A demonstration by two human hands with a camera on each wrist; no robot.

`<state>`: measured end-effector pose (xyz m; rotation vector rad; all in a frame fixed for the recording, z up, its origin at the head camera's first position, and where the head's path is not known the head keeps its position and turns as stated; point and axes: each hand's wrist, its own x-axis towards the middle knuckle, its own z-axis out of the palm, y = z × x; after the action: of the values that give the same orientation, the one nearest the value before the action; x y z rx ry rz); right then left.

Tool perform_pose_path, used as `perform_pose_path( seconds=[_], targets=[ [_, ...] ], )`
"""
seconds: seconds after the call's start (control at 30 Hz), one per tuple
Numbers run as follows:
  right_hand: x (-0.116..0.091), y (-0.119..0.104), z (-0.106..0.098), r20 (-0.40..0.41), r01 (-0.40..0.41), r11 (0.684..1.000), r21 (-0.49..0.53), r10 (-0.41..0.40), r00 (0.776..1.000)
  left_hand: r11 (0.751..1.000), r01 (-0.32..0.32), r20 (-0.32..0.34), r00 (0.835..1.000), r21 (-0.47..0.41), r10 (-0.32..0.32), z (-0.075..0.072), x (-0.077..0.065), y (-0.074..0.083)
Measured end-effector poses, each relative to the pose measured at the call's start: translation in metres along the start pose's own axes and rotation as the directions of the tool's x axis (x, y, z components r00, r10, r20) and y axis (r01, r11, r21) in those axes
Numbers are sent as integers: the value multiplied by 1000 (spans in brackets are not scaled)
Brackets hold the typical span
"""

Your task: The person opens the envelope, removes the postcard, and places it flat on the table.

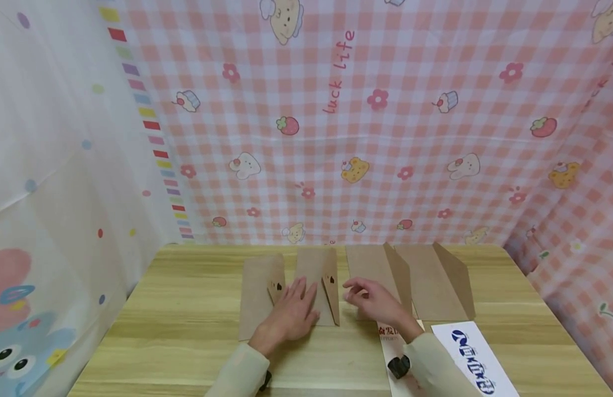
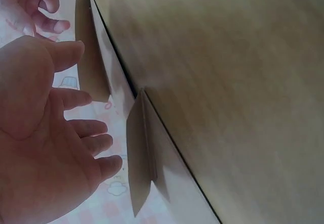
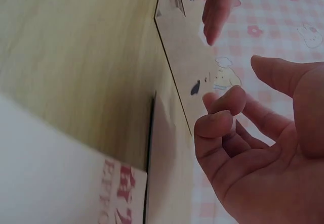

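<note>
Brown paper envelopes lie in a row on the table. My left hand is low over the gap between the leftmost envelope and the second envelope, its fingers extended and holding nothing. Both of these have a raised, partly folded flap with a small dark mark. Between the second envelope and the third envelope, my right hand hovers with loosely bent fingers and nothing in them. The third and the rightmost envelope have their flaps spread out to the right. In the right wrist view, the right thumb stands apart from the fingers.
A card with red characters lies under the right forearm, partly hidden by the sleeve. Beside it is a white sheet with blue lettering. A pink checked cloth hangs behind the wooden table.
</note>
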<state>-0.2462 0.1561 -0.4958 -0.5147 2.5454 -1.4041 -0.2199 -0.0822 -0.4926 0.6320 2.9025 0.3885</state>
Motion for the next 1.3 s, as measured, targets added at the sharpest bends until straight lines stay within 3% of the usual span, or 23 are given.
perform_pose_path(
  seconds=[0.23, 0.4, 0.7, 1.03, 1.3],
  targets=[
    [6, -4, 12, 5, 16, 997, 76, -16, 1000, 1000, 23, 38, 999, -8, -23, 2, 0, 1],
    [10, -4, 21, 33, -17, 991, 134, 13, 999, 998, 57, 84, 995, -3, -56, 2, 1, 2],
    [14, -1, 32, 33, -15, 995, 99, 12, 999, 996, 80, 121, 989, 43, -85, 4, 4, 4],
    [15, -8, 37, -22, -106, 989, 107, 109, 994, 992, 111, 143, 983, 60, -119, 1, 7, 6],
    [16, -5, 38, -34, -126, 981, 150, 133, 991, 992, 112, 150, 981, 58, -120, 4, 7, 6]
  ],
)
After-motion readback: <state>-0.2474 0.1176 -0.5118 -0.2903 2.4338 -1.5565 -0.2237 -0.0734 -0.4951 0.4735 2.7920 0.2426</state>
